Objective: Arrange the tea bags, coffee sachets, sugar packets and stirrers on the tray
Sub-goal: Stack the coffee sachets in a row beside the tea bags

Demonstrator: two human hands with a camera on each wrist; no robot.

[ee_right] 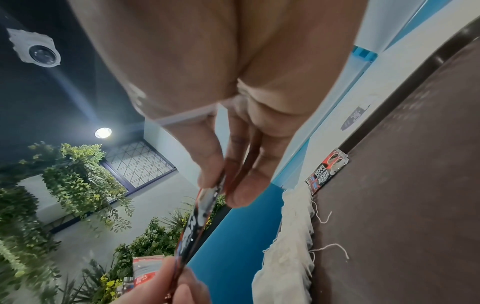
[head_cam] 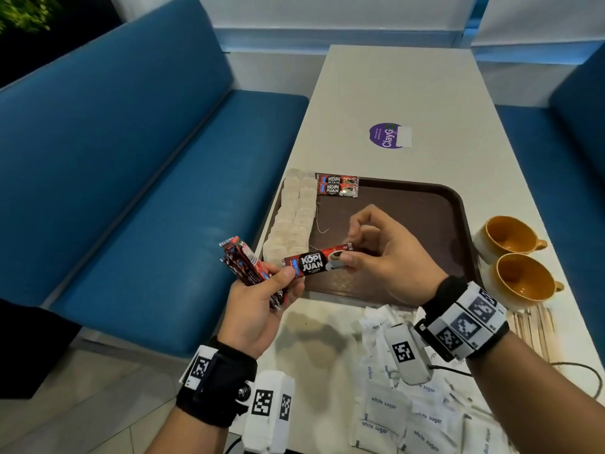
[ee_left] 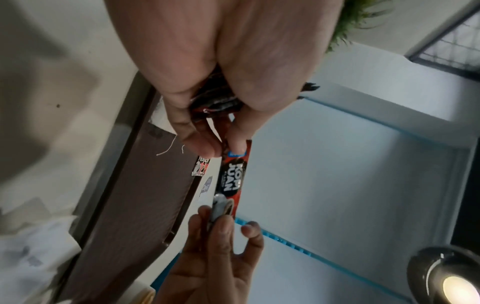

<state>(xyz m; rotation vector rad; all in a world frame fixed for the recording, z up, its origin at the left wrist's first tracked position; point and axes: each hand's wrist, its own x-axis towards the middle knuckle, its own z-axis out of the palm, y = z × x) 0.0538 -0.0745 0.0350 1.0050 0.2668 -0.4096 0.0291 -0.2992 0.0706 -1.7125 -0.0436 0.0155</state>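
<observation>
where the head view looks down, the brown tray (head_cam: 435, 204) holds tea bags (head_cam: 293, 217) along its left edge and two coffee sachets (head_cam: 337, 188) at the far corner. the left hand (head_cam: 258, 303) grips a sachet bundle (head_cam: 244, 263); the right hand (head_cam: 386, 257) pinches one sachet (head_cam: 314, 263) above the tray.

from the left wrist, that sachet (ee_left: 232, 181) spans both hands.

from the right wrist, blurred, the fingertips (ee_right: 241, 191) seemingly pinch its end.

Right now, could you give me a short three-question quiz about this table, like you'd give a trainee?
1. True or false: two coffee sachets already lie at the far end of the brown tray.
2. What does the right hand pinch? A) a tea bag B) a single sachet C) a stirrer
3. Fill in: the white sugar packets lie on the ___, not on the tray.

Key: 1 true. 2 B; the left hand holds its other end, plus a bundle of sachets. 3 table.
</observation>
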